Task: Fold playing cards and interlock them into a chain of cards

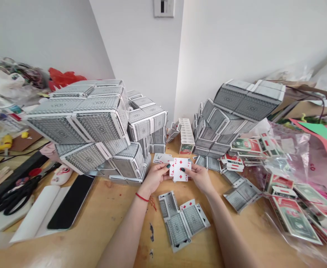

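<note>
My left hand [158,176] and my right hand [201,177] pinch a few overlapping playing cards [180,172] between them. Diamond faces look up at me, and my thumbs with dark nails press on them. Just beyond my left hand lie loose face-up cards [160,158] on the table. Between my forearms rests a group of joined cards [179,227], grey patterned backs up, with red diamonds showing at one edge. A similar folded card piece [243,194] sits to the right of my right forearm.
Large boxes built of cards [102,124] stack up on the left, and another card stack [230,111] stands on the right. A row of upright cards [186,136] is between them. Phone [71,201], scissors [21,193] and glue gun [0,145] lie left; card packs [294,219] lie right.
</note>
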### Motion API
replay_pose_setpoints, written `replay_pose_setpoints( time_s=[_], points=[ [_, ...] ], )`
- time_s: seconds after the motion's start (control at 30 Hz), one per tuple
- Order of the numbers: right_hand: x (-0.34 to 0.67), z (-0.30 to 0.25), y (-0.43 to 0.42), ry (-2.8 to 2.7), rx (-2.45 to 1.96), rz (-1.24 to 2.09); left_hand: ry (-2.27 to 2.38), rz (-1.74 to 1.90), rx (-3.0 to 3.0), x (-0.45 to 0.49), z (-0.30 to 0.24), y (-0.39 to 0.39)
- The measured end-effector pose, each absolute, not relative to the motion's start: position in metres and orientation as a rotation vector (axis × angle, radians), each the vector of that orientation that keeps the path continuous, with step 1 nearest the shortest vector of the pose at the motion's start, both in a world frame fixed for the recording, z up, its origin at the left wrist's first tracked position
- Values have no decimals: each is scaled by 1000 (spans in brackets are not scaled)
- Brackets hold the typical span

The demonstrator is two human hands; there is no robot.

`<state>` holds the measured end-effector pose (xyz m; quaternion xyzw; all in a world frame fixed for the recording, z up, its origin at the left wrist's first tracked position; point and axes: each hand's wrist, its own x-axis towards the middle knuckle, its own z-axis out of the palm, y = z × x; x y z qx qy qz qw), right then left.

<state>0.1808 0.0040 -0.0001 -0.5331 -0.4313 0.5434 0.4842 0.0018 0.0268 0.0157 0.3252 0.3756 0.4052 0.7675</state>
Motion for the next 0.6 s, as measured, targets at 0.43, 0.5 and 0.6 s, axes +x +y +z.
replay_pose_setpoints(
  time_s=[0.43,0.5,0.6],
  points=[
    [180,7,2,-1006,-1214,1381,727,840,640,3,12,26],
    [179,7,2,-1008,-1205,1391,727,844,637,3,12,26],
    [179,8,3,-1014,-1213,1385,741,839,645,3,12,26]
  ],
)
